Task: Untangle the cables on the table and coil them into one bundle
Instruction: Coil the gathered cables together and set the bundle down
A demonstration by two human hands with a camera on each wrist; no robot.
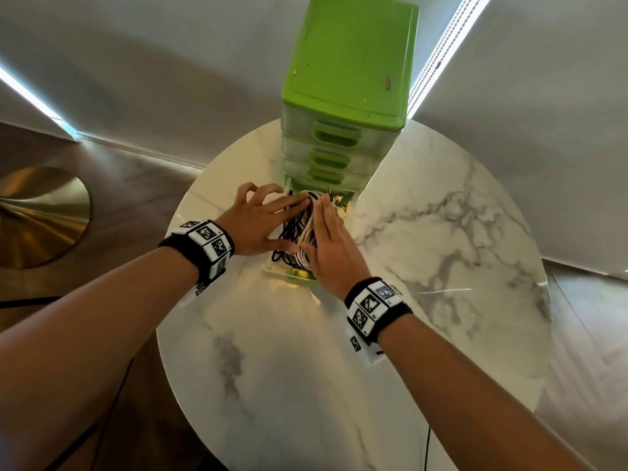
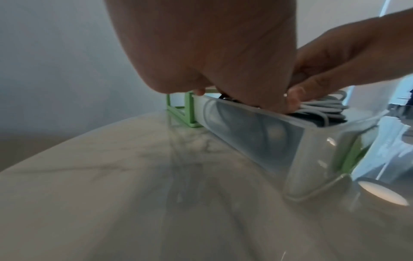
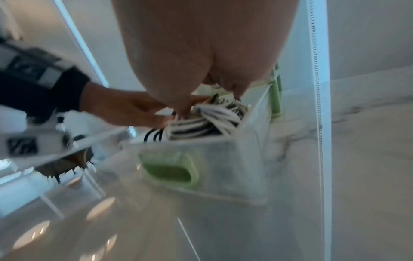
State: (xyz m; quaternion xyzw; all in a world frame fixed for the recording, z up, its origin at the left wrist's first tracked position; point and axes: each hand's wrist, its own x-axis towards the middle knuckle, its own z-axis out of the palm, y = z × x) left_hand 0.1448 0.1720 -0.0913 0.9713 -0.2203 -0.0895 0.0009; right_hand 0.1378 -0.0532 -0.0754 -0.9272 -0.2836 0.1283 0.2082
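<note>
A coiled bundle of black and white cables (image 1: 299, 229) (image 3: 208, 121) lies in the pulled-out bottom drawer (image 1: 295, 275) (image 2: 257, 134) of a green drawer unit (image 1: 346, 79). My left hand (image 1: 261, 222) lays its straight index finger across the top of the bundle, thumb at the near end, with the other fingers raised and bent. My right hand (image 1: 331, 246) lies flat along the bundle's right side, fingers straight. In the left wrist view the right hand (image 2: 335, 61) touches the white cables (image 2: 324, 109). The bundle's underside is hidden by the drawer.
The drawer unit stands at the far side of a round white marble table (image 1: 441, 215); its upper drawers are closed. The translucent drawer has a green handle (image 3: 170, 169) facing me. A round brass-coloured object (image 1: 37, 215) is on the floor to the left.
</note>
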